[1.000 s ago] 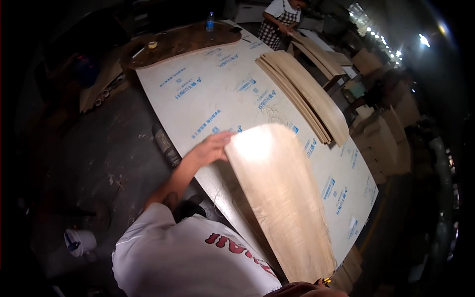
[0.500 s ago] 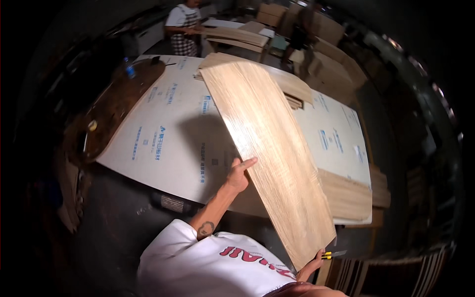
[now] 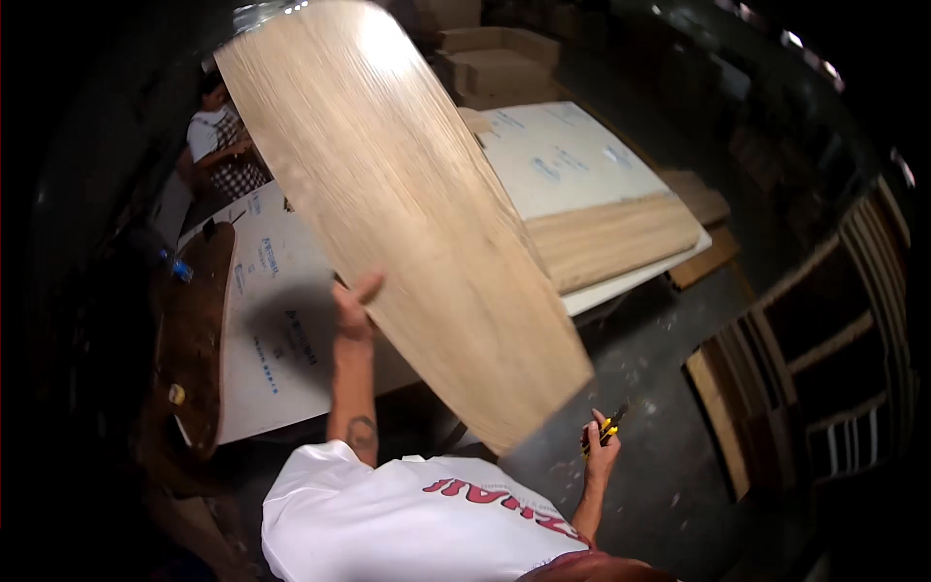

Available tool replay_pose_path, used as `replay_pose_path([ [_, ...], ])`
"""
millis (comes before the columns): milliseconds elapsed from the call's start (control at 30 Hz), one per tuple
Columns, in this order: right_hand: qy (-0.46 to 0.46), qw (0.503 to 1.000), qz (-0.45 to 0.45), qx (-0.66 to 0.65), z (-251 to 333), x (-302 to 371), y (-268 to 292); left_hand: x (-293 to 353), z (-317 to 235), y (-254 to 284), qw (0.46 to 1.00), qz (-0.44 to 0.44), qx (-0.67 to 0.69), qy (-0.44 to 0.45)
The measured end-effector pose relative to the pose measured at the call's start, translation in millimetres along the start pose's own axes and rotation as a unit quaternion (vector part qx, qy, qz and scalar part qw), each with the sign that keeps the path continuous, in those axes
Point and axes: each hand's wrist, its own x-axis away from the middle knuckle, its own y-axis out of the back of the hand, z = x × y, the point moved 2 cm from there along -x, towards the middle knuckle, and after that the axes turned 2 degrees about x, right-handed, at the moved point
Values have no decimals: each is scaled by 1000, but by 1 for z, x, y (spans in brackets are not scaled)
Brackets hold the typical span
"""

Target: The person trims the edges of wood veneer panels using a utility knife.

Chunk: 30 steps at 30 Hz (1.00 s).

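Note:
A long wood-grain board (image 3: 407, 213) is tilted up in front of me, above the white-topped table. My left hand (image 3: 356, 303) grips its left edge around mid-length, thumb on the face and the other fingers hidden behind. Off the board's near end, my right hand (image 3: 599, 441) is apart from it, closed around a yellow and black utility knife (image 3: 609, 428) whose tip points up and to the right. The board hides much of the table's middle.
The white table (image 3: 543, 155) bears stacked wood-grain boards (image 3: 611, 241) at its right. A brown curved panel (image 3: 199, 330) with a blue bottle (image 3: 177, 268) lies left. Upright boards (image 3: 766, 388) lean at the right. A person (image 3: 223, 145) stands beyond the table.
The board has risen and swung up to the left with my left hand. My right hand has let go of its near end and moved away, still holding the knife. The view has turned right.

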Motion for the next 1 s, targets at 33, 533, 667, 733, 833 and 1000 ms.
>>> replay_pose_path([
  [33, -14, 1000, -8, -9, -16, 27, 0, -5, -36, 1, 998, 55, -17, -11],
  [533, -194, 936, -292, 1, -155, 293, 8, -69, -56, 15, 570, 613, -546, -23],
  [667, -224, 933, -282, 16, -134, 321, -67, -90, -11, 97, 445, 718, -534, 52],
  [733, -245, 909, -328, -79, -134, 335, -101, -104, 8, 123, 432, 709, -525, 188],
  [833, -208, 882, -360, -223, -155, 349, -149, -128, 50, 145, 377, 762, -442, 286],
  [1000, -220, 908, -306, -183, -143, 312, -236, -152, 131, 193, 283, 797, -402, 351],
])
